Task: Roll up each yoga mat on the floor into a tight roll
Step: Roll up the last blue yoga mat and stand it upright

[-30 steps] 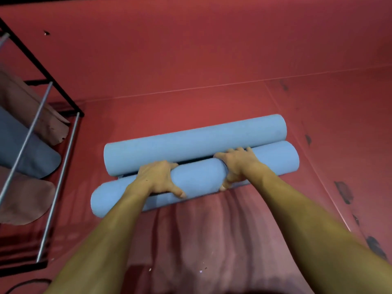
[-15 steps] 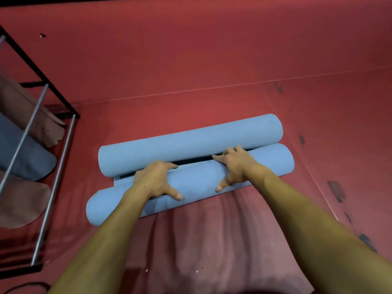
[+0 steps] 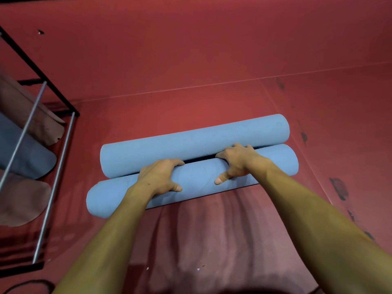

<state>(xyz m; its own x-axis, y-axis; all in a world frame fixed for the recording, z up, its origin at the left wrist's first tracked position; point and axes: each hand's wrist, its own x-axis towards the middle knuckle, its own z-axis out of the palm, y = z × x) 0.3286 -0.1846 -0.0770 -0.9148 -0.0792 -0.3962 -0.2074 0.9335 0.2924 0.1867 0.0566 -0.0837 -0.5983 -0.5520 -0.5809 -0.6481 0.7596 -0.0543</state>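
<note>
Left grip (image 3: 158,177) and right grip (image 3: 237,162) both clasp the near roll (image 3: 197,177), fingers curled over its far side, thumbs on its near face. The roll lies on the red floor (image 3: 191,49), long axis left-right, right end farther away. Far roll (image 3: 191,145) parallel, touching. Rack (image 3: 53,166) at left.

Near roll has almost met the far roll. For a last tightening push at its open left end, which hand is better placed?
Left. The left hand already grips the near roll closer to that end; the right hand sits right of centre, fingers against the far roll.
</note>
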